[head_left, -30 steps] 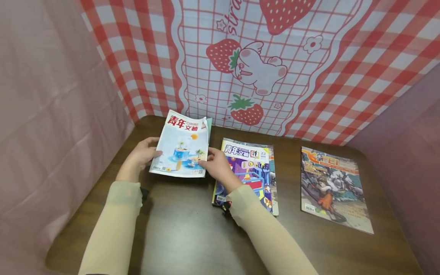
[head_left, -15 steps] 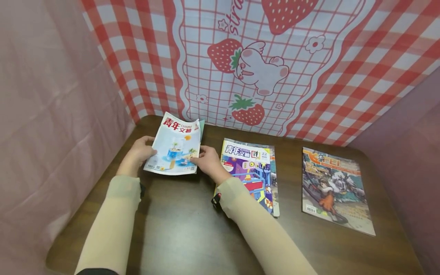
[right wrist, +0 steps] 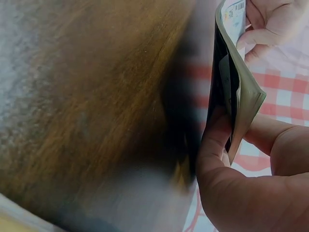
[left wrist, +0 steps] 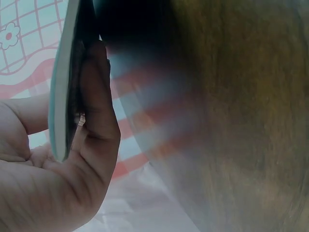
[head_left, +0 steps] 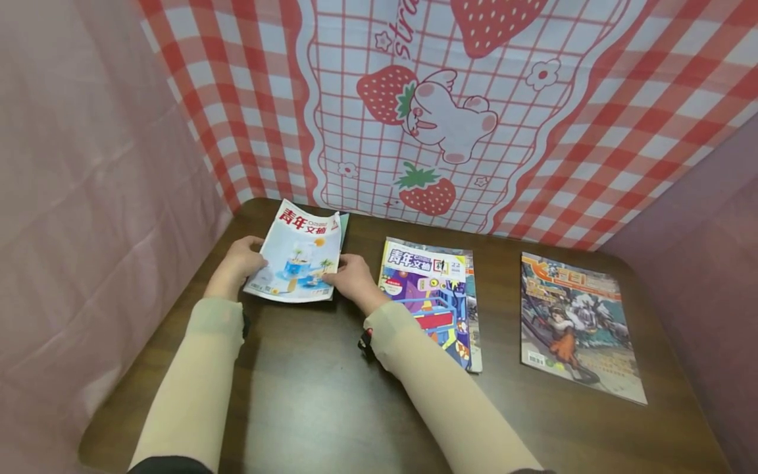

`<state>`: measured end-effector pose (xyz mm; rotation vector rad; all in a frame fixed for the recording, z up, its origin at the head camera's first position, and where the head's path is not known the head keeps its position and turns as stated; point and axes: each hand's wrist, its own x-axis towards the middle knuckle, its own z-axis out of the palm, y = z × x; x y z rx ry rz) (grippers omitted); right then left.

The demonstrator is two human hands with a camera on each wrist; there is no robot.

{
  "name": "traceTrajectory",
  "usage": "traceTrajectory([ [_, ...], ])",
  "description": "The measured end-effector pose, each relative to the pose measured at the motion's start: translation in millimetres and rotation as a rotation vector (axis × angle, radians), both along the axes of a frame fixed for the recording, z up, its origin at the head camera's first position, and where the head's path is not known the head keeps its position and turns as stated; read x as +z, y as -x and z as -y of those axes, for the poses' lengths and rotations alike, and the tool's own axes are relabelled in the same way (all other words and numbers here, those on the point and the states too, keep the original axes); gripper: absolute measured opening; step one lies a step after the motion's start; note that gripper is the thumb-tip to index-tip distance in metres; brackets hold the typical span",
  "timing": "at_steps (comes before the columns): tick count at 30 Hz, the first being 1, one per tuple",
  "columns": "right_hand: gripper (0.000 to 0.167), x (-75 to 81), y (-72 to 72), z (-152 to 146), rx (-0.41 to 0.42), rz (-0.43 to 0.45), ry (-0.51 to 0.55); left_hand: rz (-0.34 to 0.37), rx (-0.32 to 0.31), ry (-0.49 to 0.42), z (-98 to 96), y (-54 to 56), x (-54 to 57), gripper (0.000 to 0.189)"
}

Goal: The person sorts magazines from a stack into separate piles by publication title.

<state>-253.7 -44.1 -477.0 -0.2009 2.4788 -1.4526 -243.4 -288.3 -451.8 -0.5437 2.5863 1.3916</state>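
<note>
A magazine with a pale blue cover and red title [head_left: 302, 253] is held a little above the table at the far left, its top edge curling. My left hand [head_left: 239, 263] grips its left edge, thumb on the cover and fingers underneath, as the left wrist view shows along the magazine's edge [left wrist: 59, 111]. On the opposite edge my right hand [head_left: 352, 280] pinches it between thumb and fingers. In the right wrist view the pages [right wrist: 248, 94] bow and part slightly. A greenish sheet or cover [head_left: 344, 227] peeks out behind its upper right side; what it belongs to is hidden.
A purple-covered magazine [head_left: 408, 280] lies atop another magazine [head_left: 474, 329] at the middle, partly under my right forearm. Farther right lies a magazine with a figure in orange [head_left: 574, 329]. Behind the brown table [head_left: 308, 395] hangs a red-checked strawberry cloth [head_left: 260, 118].
Both hands have carried the blue-covered magazine left and lower toward the table, mostly in the first half second. The other magazines have stayed in place.
</note>
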Motion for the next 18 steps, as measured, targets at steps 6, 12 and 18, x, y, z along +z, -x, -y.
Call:
traceTrajectory([
  [6,0.046,-1.6,0.9,3.2,0.005,0.003,-0.037,-0.008,-0.008,0.035,0.4,-0.6,0.8,0.056],
  [12,0.039,-4.4,0.0,4.6,0.010,0.004,-0.064,-0.013,-0.040,0.112,-1.2,-3.0,5.1,0.055],
  [18,0.035,-4.8,-0.6,3.6,0.026,0.031,-0.046,0.040,-0.055,0.171,0.7,-1.9,5.7,0.051],
])
